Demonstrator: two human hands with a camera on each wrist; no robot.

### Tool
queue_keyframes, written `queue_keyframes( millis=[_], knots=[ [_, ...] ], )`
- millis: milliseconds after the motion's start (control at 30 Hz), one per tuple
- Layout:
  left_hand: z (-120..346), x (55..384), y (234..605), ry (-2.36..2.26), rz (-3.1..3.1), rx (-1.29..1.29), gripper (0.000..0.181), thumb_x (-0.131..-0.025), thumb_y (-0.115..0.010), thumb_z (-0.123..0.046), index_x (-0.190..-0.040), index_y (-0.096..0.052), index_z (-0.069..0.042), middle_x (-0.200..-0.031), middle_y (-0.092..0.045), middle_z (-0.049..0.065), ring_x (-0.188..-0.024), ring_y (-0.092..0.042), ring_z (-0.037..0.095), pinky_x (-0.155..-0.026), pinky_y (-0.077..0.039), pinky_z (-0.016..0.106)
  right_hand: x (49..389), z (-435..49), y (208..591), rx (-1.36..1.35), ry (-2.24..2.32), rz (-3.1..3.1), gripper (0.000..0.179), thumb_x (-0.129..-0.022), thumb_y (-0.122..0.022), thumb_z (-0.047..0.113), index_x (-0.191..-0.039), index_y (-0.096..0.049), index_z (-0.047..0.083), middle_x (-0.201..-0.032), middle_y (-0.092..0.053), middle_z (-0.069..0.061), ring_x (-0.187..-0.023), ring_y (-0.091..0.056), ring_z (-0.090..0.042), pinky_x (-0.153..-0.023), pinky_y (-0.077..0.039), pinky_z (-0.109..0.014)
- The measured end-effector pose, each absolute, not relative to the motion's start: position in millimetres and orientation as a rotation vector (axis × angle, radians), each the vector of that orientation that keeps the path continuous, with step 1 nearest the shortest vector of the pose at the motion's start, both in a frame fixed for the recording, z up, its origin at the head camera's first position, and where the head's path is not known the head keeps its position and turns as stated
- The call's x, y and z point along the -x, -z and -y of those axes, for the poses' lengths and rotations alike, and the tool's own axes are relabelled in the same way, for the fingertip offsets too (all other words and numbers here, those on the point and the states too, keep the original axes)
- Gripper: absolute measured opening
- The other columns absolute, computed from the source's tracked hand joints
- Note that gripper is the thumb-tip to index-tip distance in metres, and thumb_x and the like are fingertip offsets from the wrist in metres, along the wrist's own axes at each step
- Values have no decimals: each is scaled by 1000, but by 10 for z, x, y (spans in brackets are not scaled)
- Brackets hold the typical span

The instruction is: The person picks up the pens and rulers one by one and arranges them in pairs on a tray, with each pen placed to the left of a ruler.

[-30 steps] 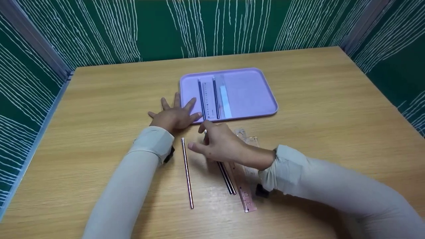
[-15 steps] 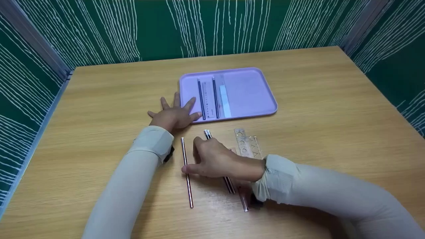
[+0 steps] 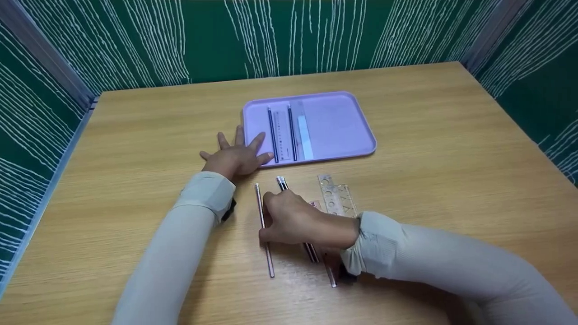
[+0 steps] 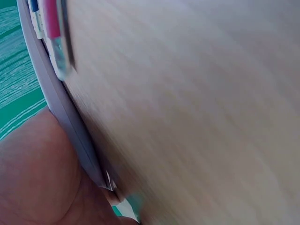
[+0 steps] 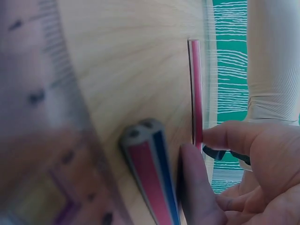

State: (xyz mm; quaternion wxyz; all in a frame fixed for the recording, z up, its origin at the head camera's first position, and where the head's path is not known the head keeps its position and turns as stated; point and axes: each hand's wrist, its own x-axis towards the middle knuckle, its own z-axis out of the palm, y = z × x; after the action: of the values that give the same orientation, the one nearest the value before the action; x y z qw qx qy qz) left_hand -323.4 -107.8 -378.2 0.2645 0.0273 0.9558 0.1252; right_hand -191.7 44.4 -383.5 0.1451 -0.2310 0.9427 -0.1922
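Note:
My right hand (image 3: 291, 219) pinches a pencil (image 3: 269, 262) between thumb and fingers. In the right wrist view this pencil (image 5: 196, 89) shows a pink striped side, with thumb and fingertip at its lower part. Beneath the right hand lie two more pencils (image 3: 311, 253) side by side, partly hidden; their unsharpened ends show pink and blue. My left hand (image 3: 237, 158) spreads its fingers over the left front corner of a purple tray (image 3: 338, 122). On the tray rest two dark pencils (image 3: 292, 133), a clear ruler (image 3: 283, 135) between them, and a ruler with a pale blue strip (image 3: 305, 137).
Clear stencil rulers (image 3: 332, 194) lie to the right of the right hand, partly under the wrist. A pinkish ruler end (image 3: 332, 275) shows below the forearm. Green walls with white streaks stand behind the wooden table (image 3: 158, 122).
My right hand came down and toward me, then took hold of the single pencil on the left. That pencil has shifted slightly right. The left hand stays at the tray corner.

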Motion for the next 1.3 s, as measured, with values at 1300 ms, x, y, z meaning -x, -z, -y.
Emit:
queue_keyframes(
  millis=[1300],
  knots=[
    [1085,3242,3779,-352,-2579,-87,75,-96,-33,-77,-159,2,-55,-169,28,3,-150,27,52,-102,8,90,2041,-815,3826,402,1286,-1996,43,-89,-63,-3,-128,-51,7,-87,-64,-10,-64,-73,-25,-61,-63,-46]
  ],
)
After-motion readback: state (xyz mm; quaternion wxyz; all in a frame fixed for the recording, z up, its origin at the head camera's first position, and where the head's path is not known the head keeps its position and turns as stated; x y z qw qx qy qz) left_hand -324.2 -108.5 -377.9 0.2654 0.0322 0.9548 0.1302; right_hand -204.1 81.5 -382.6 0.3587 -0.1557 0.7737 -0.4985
